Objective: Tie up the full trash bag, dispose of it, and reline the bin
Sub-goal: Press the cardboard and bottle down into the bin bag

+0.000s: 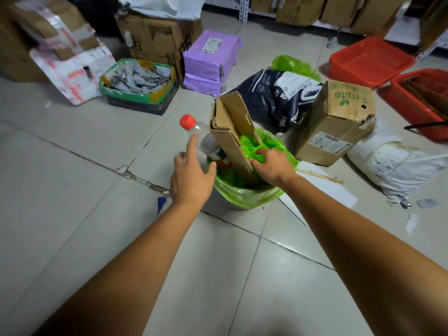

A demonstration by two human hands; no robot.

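Note:
A small bin lined with a green trash bag (pixel 244 192) stands on the tiled floor at the centre. A flattened cardboard piece (pixel 232 132) sticks up out of it, beside a clear plastic bottle with a red cap (pixel 188 122). My right hand (pixel 271 166) grips a bunched part of the green bag at the bin's far right rim. My left hand (pixel 191 175) hovers at the left rim with fingers spread, its index finger reaching up along the bottle. The bin's body is mostly hidden by the bag and my hands.
A "fruits" cardboard box (pixel 337 122) and a dark printed sack (pixel 274 98) lie just behind the bin. Red plastic baskets (pixel 371 60) sit back right, purple parcels (pixel 211 59) and a green-edged box of packets (pixel 138 83) back left. White parcel (pixel 392 163) at right.

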